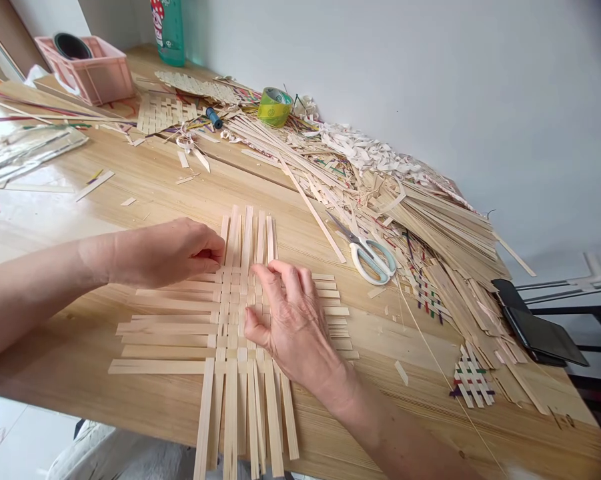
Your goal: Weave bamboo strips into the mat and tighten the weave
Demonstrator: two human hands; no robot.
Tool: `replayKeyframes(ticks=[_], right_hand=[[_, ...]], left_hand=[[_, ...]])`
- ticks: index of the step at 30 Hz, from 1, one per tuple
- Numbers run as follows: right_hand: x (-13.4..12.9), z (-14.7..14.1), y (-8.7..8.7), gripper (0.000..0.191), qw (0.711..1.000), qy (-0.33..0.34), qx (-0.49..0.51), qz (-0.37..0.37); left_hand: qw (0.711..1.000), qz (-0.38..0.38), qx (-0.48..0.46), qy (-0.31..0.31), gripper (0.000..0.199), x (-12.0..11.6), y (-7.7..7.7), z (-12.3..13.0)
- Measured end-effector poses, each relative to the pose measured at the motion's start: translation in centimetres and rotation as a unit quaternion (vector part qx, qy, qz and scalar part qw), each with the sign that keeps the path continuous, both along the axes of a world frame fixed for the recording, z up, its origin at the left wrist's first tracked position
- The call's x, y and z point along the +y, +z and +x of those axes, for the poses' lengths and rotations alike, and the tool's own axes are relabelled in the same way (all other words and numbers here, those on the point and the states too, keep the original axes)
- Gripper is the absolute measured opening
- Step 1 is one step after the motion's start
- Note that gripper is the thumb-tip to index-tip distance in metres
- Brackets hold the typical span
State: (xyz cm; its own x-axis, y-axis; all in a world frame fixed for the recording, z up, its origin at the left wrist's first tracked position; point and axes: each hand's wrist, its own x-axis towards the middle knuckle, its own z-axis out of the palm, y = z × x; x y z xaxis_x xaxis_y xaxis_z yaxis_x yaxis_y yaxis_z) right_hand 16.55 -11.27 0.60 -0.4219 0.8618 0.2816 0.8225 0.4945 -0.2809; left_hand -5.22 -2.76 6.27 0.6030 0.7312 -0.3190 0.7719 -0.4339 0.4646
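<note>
Near the front edge of the wooden tabletop (65, 380), a flat, unfinished lattice of pale bamboo strips (225, 333) lies with loose ends fanning out on all four sides. The left hand (165, 253) sits at the lattice's far-left side, its fingers (210, 240) curled together against the upright strips; whether they pinch any strip cannot be told. The right hand (293, 327) rests on the lattice's right half with thumb and fingers spread apart, clamping nothing, its fingertips (273, 269) on the woven strips. Toward the far edge lie a heap of loose strips and shavings (380, 180), white-handled scissors (373, 260), a green tape roll (275, 107) and a blue thread spool (213, 118). A small coloured weave (473, 380) and a dark flat device (537, 330) sit near the right corner; a pink plastic crate (85, 70) stands at the far-left corner.
</note>
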Motion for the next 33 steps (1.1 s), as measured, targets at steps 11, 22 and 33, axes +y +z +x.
replayKeyframes(ticks=[11, 22, 33], right_hand=[[0.5, -0.1, 0.4, 0.047, 1.000, 0.004, 0.007, -0.008], [0.6, 0.0, 0.4, 0.046, 1.000, 0.010, 0.016, -0.001], [0.6, 0.0, 0.0, 0.046, 0.999, 0.002, 0.038, 0.014]], left_hand=[[0.982, 0.185, -0.038, 0.023, 0.014, -3.0, -2.1, 3.5], [0.976, 0.216, 0.042, 0.009, 0.008, -4.4, -2.7, 4.9], [0.970, 0.243, 0.003, 0.005, 0.009, -4.7, -3.4, 4.7]])
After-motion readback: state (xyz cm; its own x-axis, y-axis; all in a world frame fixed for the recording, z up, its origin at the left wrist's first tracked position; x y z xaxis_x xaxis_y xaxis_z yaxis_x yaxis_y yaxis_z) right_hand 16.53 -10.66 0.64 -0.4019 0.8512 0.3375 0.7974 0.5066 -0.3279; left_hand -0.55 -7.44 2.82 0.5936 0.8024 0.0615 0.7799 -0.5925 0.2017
